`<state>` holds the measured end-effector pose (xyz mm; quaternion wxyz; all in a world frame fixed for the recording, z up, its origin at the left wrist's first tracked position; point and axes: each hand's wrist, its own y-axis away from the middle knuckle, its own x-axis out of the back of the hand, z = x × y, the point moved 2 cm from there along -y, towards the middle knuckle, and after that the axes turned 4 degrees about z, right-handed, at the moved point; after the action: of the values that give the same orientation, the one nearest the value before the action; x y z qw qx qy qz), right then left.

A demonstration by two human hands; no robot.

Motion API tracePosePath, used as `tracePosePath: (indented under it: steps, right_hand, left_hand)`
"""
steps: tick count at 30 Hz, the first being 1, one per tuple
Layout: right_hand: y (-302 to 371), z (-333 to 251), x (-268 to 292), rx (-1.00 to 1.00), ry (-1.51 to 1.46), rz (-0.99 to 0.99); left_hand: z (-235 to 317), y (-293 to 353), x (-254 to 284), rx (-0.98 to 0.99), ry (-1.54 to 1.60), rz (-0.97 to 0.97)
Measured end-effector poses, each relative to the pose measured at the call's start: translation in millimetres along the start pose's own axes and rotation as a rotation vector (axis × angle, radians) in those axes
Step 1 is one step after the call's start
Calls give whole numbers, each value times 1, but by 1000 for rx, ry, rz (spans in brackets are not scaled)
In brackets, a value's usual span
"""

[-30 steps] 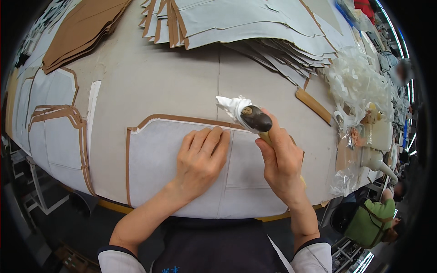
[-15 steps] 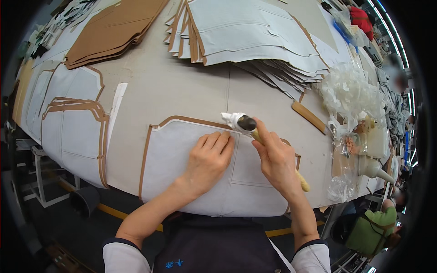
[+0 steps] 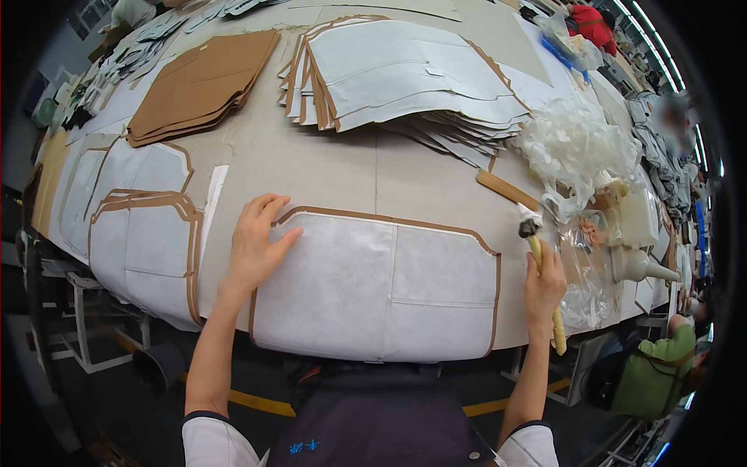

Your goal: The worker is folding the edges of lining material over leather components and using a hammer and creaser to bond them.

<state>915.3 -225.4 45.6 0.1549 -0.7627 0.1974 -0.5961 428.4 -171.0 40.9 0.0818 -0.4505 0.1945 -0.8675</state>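
Observation:
In front of me lies a flat, pale grey panel (image 3: 334, 288) with a brown folded border along its far edge and sides. Seams cross it. My left hand (image 3: 258, 245) is at its far left corner, fingers and thumb apart, nothing held. To the right of the panel, my right hand (image 3: 545, 286) is closed round the yellowish handle of a hammer (image 3: 558, 331). The hammer's dark head, partly wrapped in white material, points away from me, near a brown wooden strip (image 3: 506, 189).
Similar bordered panels (image 3: 152, 241) lie at the left, with brown pieces (image 3: 202, 86) behind them. A stack of pale panels (image 3: 412, 74) stands at the back. Crumpled clear plastic (image 3: 580, 148) and a squeeze bottle (image 3: 632, 265) are on the right. A person in green (image 3: 650, 373) sits at lower right.
My right hand has carried the hammer from the panel's far edge to the right, off the panel. My left hand has moved left to the corner and its fingers have spread.

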Motion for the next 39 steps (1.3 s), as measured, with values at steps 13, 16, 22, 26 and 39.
tracePosePath:
  steps: [13,16,22,26,39]
  right_hand:
    - [-59,-64,-52,217,-588,-556]
    - [-93,-65,-55,104,-816,-698]
    - [-150,-152,99,435,-829,102]
    - [-92,-146,123,760,-511,428]
    - [109,-111,-7,710,-429,-28]
  left_hand:
    - [7,-40,36,171,344,-379]
    - [30,-66,87,-1,270,-332]
    - [84,-103,215,-324,72,238]
    - [109,-32,215,-493,-215,415]
    - [12,172,48,-18,-152,203]
